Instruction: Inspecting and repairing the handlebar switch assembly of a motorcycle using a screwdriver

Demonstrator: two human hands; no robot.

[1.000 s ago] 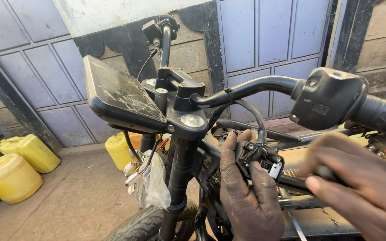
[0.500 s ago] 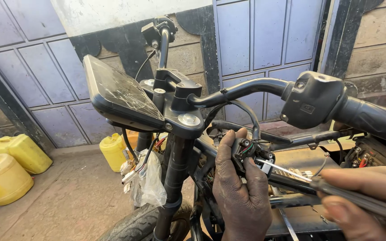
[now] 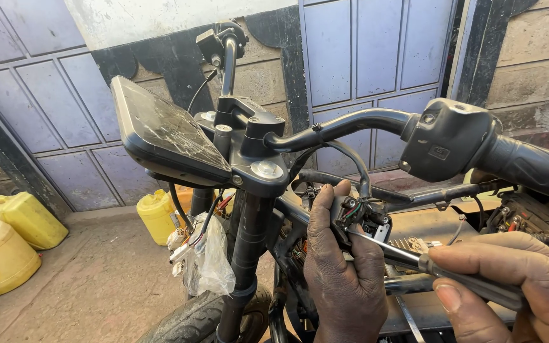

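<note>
A black motorbike fills the view, its handlebar (image 3: 351, 124) running right to a switch housing (image 3: 446, 146) and grip. A cracked flat display (image 3: 166, 136) sits on the left of the stem. Below the bar, my left hand (image 3: 344, 273) grips a small black connector part with coloured wires (image 3: 358, 216). My right hand (image 3: 509, 286) holds a screwdriver (image 3: 414, 257) by its grey handle, its shaft pointing left with the tip at the connector part.
Yellow jerrycans stand on the dirt floor at the left (image 3: 7, 241) and behind the fork (image 3: 157, 216). A clear plastic bag with wires (image 3: 204, 260) hangs by the fork. Blue metal doors (image 3: 376, 57) and a stone wall stand behind. The front tyre (image 3: 192, 321) is below.
My right hand has drawn back to the lower right, and the screwdriver shaft now shows, its tip at the connector. The view has shifted left. My left hand keeps its hold.
</note>
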